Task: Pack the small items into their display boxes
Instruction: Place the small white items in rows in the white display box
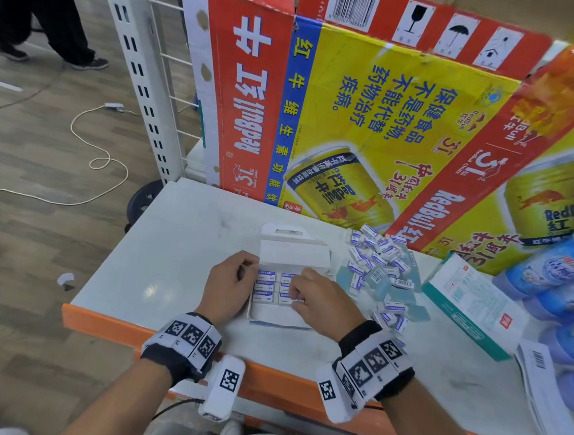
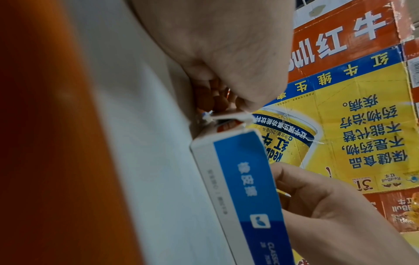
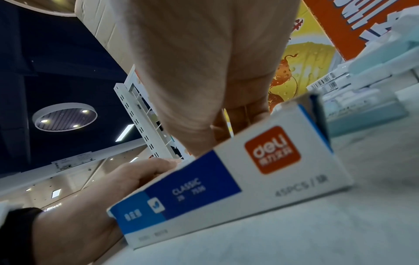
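Small white-and-blue wrapped erasers (image 1: 272, 286) are best seated flat, rows flush, in the open white-and-blue card display box (image 1: 279, 314) at the white table's (image 1: 158, 262) front edge, left hand (image 1: 227, 286) fingers curled on its wall, right hand (image 1: 323, 301) fingertips (image 1: 295, 288) bunched on the erasers, loose pile (image 1: 381, 272) just beside.

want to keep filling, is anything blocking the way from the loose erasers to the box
Nothing visible does. The pile of erasers lies just right of the open box, lid folded back; only the right hand is over its right side.
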Demonstrator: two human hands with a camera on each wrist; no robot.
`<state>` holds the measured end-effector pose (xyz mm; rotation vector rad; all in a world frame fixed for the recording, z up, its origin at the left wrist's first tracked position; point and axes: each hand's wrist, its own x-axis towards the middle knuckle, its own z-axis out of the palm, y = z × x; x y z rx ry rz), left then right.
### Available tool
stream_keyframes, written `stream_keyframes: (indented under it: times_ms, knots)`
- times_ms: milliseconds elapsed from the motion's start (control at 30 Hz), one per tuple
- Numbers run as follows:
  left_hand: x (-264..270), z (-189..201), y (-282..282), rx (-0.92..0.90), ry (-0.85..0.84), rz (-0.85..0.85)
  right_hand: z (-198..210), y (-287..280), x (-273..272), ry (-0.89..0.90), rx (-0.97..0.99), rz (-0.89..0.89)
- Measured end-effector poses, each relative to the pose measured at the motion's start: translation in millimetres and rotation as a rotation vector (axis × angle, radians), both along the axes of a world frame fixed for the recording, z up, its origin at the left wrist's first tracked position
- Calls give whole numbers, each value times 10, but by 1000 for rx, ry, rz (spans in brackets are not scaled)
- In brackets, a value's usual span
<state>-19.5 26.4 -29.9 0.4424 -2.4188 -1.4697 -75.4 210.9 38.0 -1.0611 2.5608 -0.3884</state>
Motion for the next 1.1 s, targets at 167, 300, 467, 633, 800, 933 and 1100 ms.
stream_keyframes:
  times_ms: [167, 300, 467, 633, 800, 933, 1100]
  knots:
    - [10, -4, 0, 10, 1, -3, -4, -7, -5, 20, -1, -18]
    - [8, -2, 2, 13, 6, -5, 49, 13, -22, -31, -24, -30]
    - [5, -8, -1, 19, 7, -8, 161, 220, -303, 75, -176, -249]
    - [3, -6, -5, 5, 15, -6, 72, 428, -587, 115, 64, -312]
    - [2, -6, -4, 15, 11, -3, -39, 463, -683, 125, 147, -249]
    - [-2, -14, -3, 18, 5, 1, -29, 449, -725, 105, 120, -304]
    - [-9, -20, -8, 17, 1, -3, 20, 447, -708, 139, 73, -355]
